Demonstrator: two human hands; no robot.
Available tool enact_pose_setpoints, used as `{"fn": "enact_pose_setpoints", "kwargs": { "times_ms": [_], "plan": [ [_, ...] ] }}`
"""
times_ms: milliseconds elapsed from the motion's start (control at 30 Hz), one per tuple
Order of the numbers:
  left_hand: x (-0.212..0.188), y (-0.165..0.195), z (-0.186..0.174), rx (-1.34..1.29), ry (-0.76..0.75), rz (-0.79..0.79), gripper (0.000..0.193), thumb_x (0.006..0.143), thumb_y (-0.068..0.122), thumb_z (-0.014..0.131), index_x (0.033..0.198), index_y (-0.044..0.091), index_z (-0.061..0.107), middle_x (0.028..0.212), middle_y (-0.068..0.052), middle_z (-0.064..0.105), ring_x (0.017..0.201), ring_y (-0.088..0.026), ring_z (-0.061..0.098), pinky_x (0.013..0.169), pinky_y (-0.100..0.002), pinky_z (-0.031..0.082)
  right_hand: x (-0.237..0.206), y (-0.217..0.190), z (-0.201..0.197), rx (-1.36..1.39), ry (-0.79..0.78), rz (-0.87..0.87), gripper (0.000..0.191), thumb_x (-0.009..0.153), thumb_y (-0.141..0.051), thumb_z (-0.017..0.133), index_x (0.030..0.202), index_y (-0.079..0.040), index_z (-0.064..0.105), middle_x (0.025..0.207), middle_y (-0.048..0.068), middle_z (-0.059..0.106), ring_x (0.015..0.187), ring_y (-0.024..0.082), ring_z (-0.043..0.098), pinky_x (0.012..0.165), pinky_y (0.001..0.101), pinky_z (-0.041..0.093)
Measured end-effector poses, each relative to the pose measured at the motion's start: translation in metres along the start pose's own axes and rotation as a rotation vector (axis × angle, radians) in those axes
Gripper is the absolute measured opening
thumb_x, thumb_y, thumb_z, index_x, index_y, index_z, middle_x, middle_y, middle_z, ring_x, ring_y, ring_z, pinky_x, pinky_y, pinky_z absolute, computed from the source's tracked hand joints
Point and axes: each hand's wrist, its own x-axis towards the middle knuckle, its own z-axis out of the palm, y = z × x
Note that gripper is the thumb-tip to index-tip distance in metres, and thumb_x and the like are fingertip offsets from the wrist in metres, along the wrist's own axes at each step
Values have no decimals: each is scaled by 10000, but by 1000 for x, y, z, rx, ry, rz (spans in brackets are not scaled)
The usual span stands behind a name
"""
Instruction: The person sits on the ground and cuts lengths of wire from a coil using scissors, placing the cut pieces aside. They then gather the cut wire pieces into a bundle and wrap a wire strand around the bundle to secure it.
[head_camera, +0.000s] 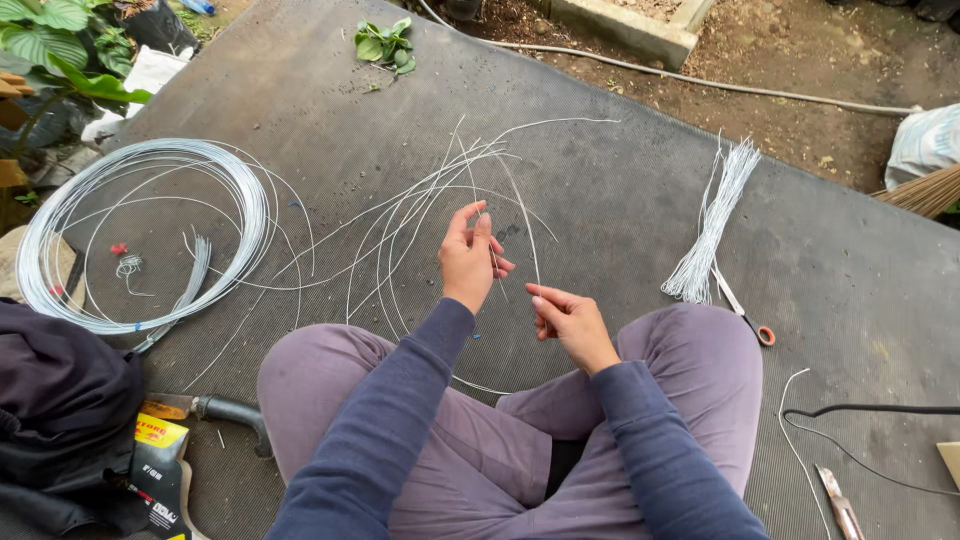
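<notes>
Head view: a person sits cross-legged on a dark mat (620, 220), both hands raised over the lap.
Left hand (470, 255): fingers pinched on a thin wire (497, 262) at about chest height, palm turned inward.
Right hand (568, 322): lower and just beside the left, thumb and fingers closed on the same wire's lower run.
Wire: held between the two hands, above the knees; its far end arcs away over the mat among other loose strands (420, 200).
Coil (150, 235): large ring of wire flat on the mat, well to the left.
Cut bundle (712, 222): short straight pieces lying to the right, with scissors (745, 312) touching its near end.
Pliers (840, 510): at the lower right edge.
Dark cloth (60, 420): heaped at the left, a tool handle (225, 410) beside it.
</notes>
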Motion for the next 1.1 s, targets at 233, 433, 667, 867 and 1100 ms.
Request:
{"fn": "enact_pose_setpoints", "kwargs": {
  "times_ms": [233,433,667,867,1100],
  "plan": [
    [6,-18,0,-93,-60,-178,405,1047,322,518,1399,123,520,738,-45,597,531,-193,703,425,-308,572,-1,-6,2,46,-22,39,382,969,-146,666,1339,-53,682,835,39,699,616,97,638,612,256,562],
    [6,-20,1,-15,-75,-184,363,1040,294,535,1354,112,543,736,-53,607,523,-190,685,416,-313,561,-5,-12,3,45,-66,73,390,956,-163,683,1331,-53,688,891,70,744,620,102,654,625,251,573],
    [3,-16,4,60,-65,-191,330,1042,291,544,1320,115,552,706,-48,609,517,-184,684,408,-316,545,-8,-17,5,44,-107,85,404,948,-160,697,1324,-13,683,890,97,755,635,104,665,623,249,573],
    [1,-19,4,-8,-91,-227,256,1049,274,527,1253,120,522,715,-51,607,530,-200,697,420,-329,569,-9,-18,7,22,-115,120,416,935,-145,695,1328,-10,670,934,110,780,638,116,667,641,254,579],
    [6,-30,3,-23,-99,-197,229,1047,273,530,1207,111,507,732,-60,607,540,-213,698,420,-336,564,-3,-5,-3,73,-158,98,321,947,-120,693,1243,5,702,894,97,756,726,139,699,732,279,597]
  ]
}}
